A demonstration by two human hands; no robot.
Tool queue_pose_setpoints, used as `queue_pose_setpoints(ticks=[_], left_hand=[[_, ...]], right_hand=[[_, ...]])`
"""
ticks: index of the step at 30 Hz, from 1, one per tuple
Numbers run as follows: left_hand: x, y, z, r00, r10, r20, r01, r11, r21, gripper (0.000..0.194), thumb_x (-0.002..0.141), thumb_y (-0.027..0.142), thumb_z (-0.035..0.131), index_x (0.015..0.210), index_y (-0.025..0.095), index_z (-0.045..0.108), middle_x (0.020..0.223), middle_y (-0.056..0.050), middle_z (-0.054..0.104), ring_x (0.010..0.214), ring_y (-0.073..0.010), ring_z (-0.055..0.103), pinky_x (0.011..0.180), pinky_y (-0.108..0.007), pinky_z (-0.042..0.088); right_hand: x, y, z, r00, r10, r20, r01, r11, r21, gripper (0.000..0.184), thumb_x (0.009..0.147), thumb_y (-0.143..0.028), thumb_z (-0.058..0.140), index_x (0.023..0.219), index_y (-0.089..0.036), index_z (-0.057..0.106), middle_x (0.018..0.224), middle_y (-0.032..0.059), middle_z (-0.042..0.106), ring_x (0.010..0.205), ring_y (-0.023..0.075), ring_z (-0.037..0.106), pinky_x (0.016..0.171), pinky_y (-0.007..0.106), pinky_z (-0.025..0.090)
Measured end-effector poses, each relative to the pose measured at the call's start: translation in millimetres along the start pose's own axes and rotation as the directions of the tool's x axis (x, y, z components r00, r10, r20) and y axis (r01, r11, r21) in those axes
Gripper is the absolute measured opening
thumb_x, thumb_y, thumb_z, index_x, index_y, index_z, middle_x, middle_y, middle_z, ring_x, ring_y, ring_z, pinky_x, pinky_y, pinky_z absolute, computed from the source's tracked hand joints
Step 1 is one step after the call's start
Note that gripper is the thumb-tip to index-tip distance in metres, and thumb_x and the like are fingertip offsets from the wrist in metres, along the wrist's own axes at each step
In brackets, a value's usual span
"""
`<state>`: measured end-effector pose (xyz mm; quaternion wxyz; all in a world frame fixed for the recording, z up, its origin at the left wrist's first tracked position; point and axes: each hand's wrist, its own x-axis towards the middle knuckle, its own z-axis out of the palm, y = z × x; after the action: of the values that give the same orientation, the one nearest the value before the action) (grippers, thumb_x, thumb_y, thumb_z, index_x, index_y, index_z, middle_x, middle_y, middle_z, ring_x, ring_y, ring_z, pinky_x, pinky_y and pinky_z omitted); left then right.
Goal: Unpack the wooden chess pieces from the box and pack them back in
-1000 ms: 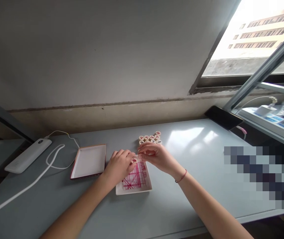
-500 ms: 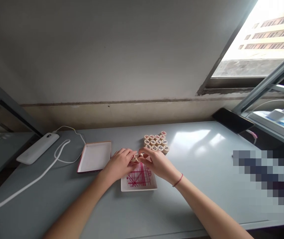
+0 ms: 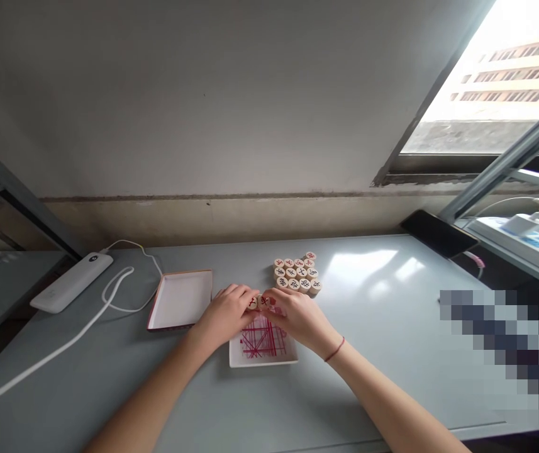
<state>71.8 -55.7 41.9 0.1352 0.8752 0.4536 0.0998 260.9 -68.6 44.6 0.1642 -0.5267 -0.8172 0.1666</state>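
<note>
A shallow white box [image 3: 263, 363] with red lines on its floor lies in front of me. Over its far left end, my left hand [image 3: 228, 309] is closed at the fingertips around a round Chinese chess piece [image 3: 253, 304]. My right hand [image 3: 301, 316] pinches a second chess piece [image 3: 264, 302] between thumb and fingers, right beside the first one. The fingers cover the edges of both pieces. Just beyond the right hand stand stacked Chinese chess pieces [image 3: 301, 272] in close rows, with red characters at the back and black ones nearer.
Left of the box lies a white tray-like lid [image 3: 183, 301]. A white power bank [image 3: 72, 283] with a white cable [image 3: 66, 343] rests at the far left. A dark phone [image 3: 439, 234] leans near the right-hand metal frame. The grey desk [image 3: 382, 352] meets the wall behind.
My right hand has lowered its piece, which now sits face up next to the left one. My left hand has hardly moved. The stacked pieces look the same.
</note>
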Motion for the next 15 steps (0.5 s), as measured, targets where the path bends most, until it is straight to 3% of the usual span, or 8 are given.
queue_pose_setpoints(ticks=[5, 9, 12, 15], left_hand=[[-1.0, -1.0, 2.2, 1.000, -0.001, -0.023, 0.001, 1.000, 0.004, 0.030, 0.088, 0.028, 0.058, 0.117, 0.022, 0.057, 0.110, -0.005, 0.065, 0.104, -0.0232, 0.057, 0.088, -0.037, 0.047], [-1.7, -1.0, 3.8, 0.999, -0.024, -0.026, 0.024, 1.000, -0.001, 0.031, 0.087, 0.026, 0.059, 0.117, 0.022, 0.057, 0.111, -0.004, 0.065, 0.103, -0.0230, 0.057, 0.087, -0.036, 0.047], [-1.8, -0.6, 3.7, 0.999, -0.035, -0.034, 0.035, 0.999, 0.000, 0.030, 0.088, 0.028, 0.057, 0.117, 0.021, 0.058, 0.111, -0.005, 0.065, 0.102, -0.0232, 0.057, 0.086, -0.037, 0.048], [-1.9, -1.2, 3.7, 0.999, -0.013, -0.052, 0.013, 1.000, 0.001, 0.030, 0.089, 0.029, 0.056, 0.117, 0.020, 0.059, 0.110, -0.006, 0.066, 0.102, -0.0230, 0.058, 0.086, -0.037, 0.048]], right_hand=[[-1.6, -2.8, 2.1, 1.000, -0.006, 0.019, 0.008, 0.998, -0.064, 0.018, 0.089, -0.025, 0.054, 0.105, -0.022, 0.061, 0.093, 0.0059, 0.067, 0.077, 0.0180, 0.065, 0.059, 0.023, 0.042], [-1.2, 4.6, -6.2, 1.000, -0.003, -0.026, 0.004, 0.997, 0.071, 0.024, 0.087, -0.035, 0.056, 0.108, -0.023, 0.059, 0.093, 0.0044, 0.069, 0.073, 0.0170, 0.064, 0.060, 0.025, 0.044], [9.0, 27.6, -22.5, 0.976, 0.135, -0.173, -0.109, 0.983, 0.150, 0.024, 0.089, -0.039, 0.049, 0.102, -0.022, 0.061, 0.095, 0.0046, 0.069, 0.070, 0.0158, 0.063, 0.062, 0.026, 0.045], [31.8, 59.1, -43.0, 0.892, 0.349, -0.287, -0.344, 0.937, 0.069, 0.029, 0.088, -0.040, 0.046, 0.102, -0.020, 0.062, 0.099, 0.0077, 0.068, 0.077, 0.0188, 0.063, 0.064, 0.028, 0.045]])
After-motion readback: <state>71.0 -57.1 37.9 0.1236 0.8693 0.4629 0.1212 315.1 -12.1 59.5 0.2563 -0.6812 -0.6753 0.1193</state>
